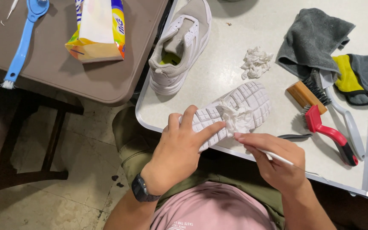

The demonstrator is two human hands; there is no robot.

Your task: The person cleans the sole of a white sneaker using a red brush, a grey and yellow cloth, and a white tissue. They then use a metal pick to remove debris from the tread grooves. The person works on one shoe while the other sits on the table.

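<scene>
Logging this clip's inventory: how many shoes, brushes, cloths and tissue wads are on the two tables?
White mesh sneakers: 2
Brushes (blue, wooden, red-handled, grey-handled): 4
Grey cloths: 2
Crumpled white tissue wads: 2
Total: 10

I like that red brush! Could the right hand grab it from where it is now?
Probably yes. The red brush lies just beyond the right hand with bare table between, but that hand already holds a thin white tool.

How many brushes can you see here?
4: a blue-handled brush on the brown table, and a wooden brush, red-handled brush and grey-handled brush clustered beside the grey cloth. Others may be hidden.
</scene>
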